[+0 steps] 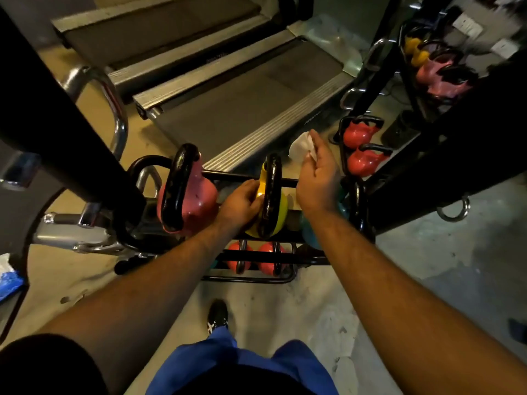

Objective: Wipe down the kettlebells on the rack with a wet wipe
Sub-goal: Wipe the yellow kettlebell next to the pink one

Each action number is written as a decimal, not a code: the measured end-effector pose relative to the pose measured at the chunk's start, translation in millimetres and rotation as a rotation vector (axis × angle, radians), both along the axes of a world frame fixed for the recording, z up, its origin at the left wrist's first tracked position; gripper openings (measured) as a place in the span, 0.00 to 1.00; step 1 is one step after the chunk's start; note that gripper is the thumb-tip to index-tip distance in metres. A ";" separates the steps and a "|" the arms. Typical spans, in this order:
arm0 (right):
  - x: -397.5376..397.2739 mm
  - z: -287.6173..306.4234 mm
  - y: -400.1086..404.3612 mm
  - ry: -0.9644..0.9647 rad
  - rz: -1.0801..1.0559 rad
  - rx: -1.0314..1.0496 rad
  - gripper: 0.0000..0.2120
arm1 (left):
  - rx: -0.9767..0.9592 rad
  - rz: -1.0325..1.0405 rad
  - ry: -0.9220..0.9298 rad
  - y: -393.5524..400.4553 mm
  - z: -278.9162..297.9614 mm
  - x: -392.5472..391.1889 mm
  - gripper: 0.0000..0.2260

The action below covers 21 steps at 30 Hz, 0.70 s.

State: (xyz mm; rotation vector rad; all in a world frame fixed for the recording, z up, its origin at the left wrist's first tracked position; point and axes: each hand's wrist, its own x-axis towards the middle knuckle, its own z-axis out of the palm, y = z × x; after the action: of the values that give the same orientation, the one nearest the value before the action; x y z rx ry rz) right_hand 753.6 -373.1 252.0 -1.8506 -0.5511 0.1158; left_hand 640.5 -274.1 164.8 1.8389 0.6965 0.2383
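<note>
A yellow kettlebell [281, 212] with a black handle stands on the top tier of the black rack [228, 175]. My left hand [242, 202] rests against its left side, fingers curled on the yellow body. My right hand [318, 178] hovers just right of the handle and pinches a crumpled white wet wipe [302, 148] between thumb and fingers. To the left sits a pink kettlebell [196, 201]. A teal kettlebell [309, 230] is partly hidden under my right wrist. Two red kettlebells [268, 262] sit on the lower tier.
Two treadmills [228, 89] lie beyond the rack. A thick black post [57, 118] and chrome machine parts [85, 229] crowd the left. A mirror at right reflects red kettlebells [362, 149]. My shoe [217, 316] stands on the concrete floor.
</note>
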 end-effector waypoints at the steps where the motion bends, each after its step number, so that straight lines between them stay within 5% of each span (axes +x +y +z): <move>1: 4.1 -2.2 3.3 -0.008 0.002 -0.012 0.23 | -0.014 -0.010 -0.023 1.3 -3.9 0.0 0.23; 5: 15.6 -18.2 18.5 0.031 0.154 -0.051 0.20 | -0.139 -0.010 -0.105 4.9 -16.4 -1.9 0.20; 11: 36.0 -35.3 30.0 0.458 0.442 -0.037 0.16 | -0.256 0.014 -0.132 5.1 -19.4 -1.5 0.27; 16: 40.1 -30.6 28.9 0.619 0.489 -0.040 0.27 | -0.232 -0.026 -0.084 8.2 -21.5 -3.4 0.27; 21: 29.9 -34.1 3.1 0.374 0.639 -0.051 0.39 | -0.177 -0.009 -0.110 3.9 -16.6 -0.2 0.28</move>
State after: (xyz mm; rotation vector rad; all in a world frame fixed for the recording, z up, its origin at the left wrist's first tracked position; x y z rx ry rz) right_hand 783.5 -370.0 218.0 -1.5845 -0.8558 0.8880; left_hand 640.3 -270.1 148.2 1.6469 0.6126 0.2614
